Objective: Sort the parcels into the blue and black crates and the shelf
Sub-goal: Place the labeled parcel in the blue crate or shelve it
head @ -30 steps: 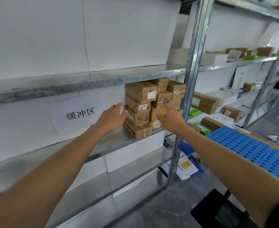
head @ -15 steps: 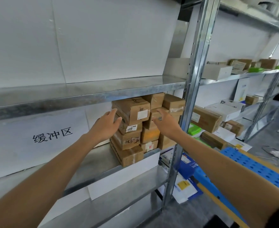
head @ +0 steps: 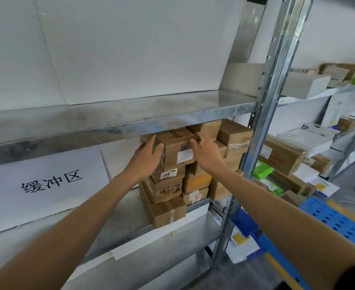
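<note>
The left hand [head: 146, 162] and right hand [head: 207, 154] clasp opposite sides of the top cardboard parcel [head: 177, 148]. It is boxy, taped and white-labelled, on a stack on the scuffed galvanised steel shelf [head: 118, 216].

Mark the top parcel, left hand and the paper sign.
top parcel [head: 177, 146], head view, front face by its label
left hand [head: 147, 162], head view, back of hand
paper sign [head: 51, 183], head view, printed characters

You have two hands [head: 146, 162] up, four brown parcels [head: 168, 212] stacked in the near column, and one blue crate [head: 337, 218].
</note>
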